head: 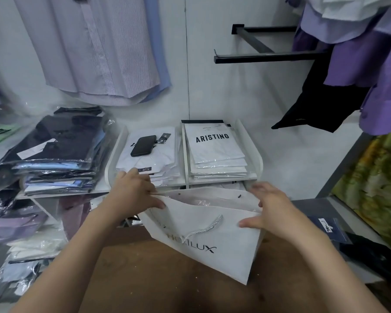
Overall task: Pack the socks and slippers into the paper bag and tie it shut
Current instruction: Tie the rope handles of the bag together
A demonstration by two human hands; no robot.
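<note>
A white paper bag point(203, 251) with grey lettering and a twisted white cord handle point(203, 229) is held above the brown table point(167, 285), its mouth slightly parted. My left hand point(133, 193) pinches the bag's upper left rim. My right hand point(271, 211) grips the upper right edge, thumb on the front panel and fingers behind. Something clear and plastic shows faintly inside the mouth; I cannot tell what it is. A dark blue packet with a white label point(330, 227) lies at the right; no socks or slippers are plainly visible.
A white shelf unit point(187, 168) behind the bag holds folded white shirts, a black phone point(143, 145) and ARISTINO packs point(215, 145). Wrapped dark shirts point(59, 150) are stacked at left. Shirts hang above, and a black rail point(264, 57) juts from the wall.
</note>
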